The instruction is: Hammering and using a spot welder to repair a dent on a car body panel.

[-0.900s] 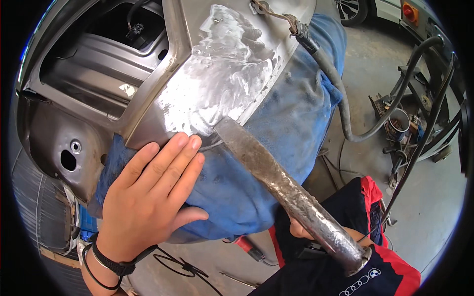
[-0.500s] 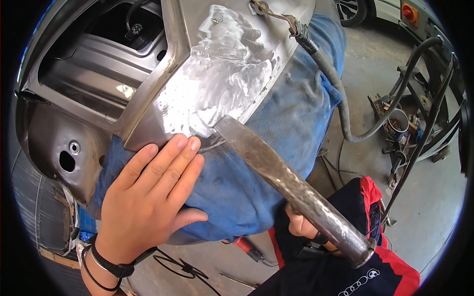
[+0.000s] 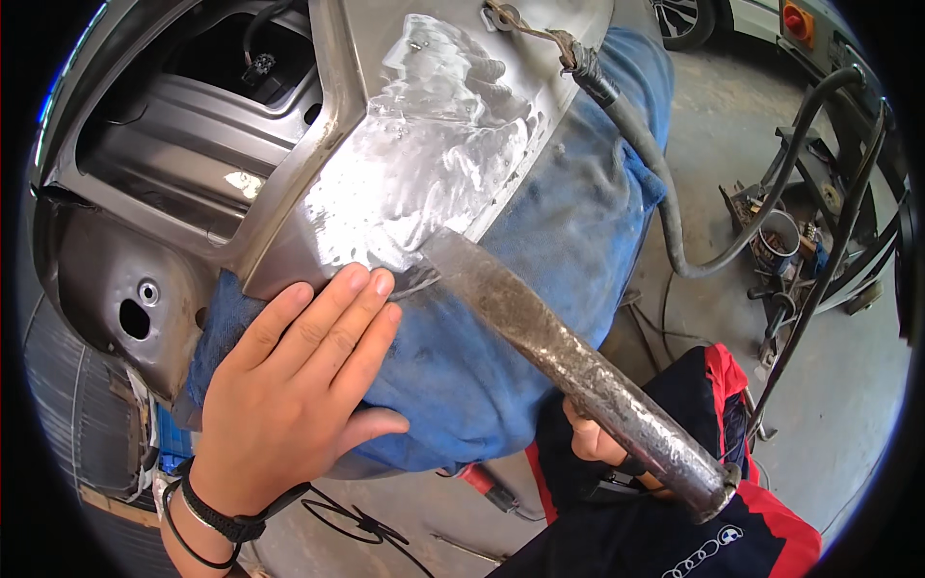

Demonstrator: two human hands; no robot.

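Left hand [image 3: 299,395] open and flat, palm down, gripping nothing: four fingers straight and close together, thumb out to the side. Head view, only one available. That hand sits lower left of centre, fingertips over the lower edge of a bare-metal car body panel [image 3: 424,164], palm over the blue cloth [image 3: 578,222].

Right hand [image 3: 593,438] lower right of centre, fingers curled, partly hidden behind a steel bar [image 3: 578,371]. Can't tell if it closes on the bar.

Bar runs diagonally from mid-frame to lower right: round shank, flattened end overlapping the panel's lower edge, just right of the left fingertips. Can't confirm contact there.

Panel fills upper centre, with a bright scuffed patch on it. Framed opening upper left, electrical connector [image 3: 258,69] inside. Cloth hangs below and right of the panel.

Thick grey cable [image 3: 665,204] loops from top centre to upper right. Metal can [image 3: 777,239] at right among tools. Red-and-black corded tool [image 3: 487,486] bottom centre, partly covered. Thin black cable [image 3: 361,525] left of it. Car wheel [image 3: 686,21] at the top, right of centre.
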